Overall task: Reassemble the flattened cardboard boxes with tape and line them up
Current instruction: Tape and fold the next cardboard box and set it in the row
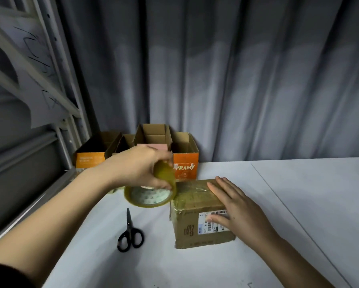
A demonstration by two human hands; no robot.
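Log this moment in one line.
left hand grips tape roll | right hand flat on box | scissors idle

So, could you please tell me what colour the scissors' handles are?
Black; the scissors lie on the white table, seen in the head view.

A grey curtain (236, 80) hangs in folds behind the white bench (299, 204). A pale metal frame (56, 65) stands at the left, with a white sheet (29, 69) bearing dark scribbles, perhaps paper, draped over it. Black-handled scissors (130, 233) lie closed on the bench.
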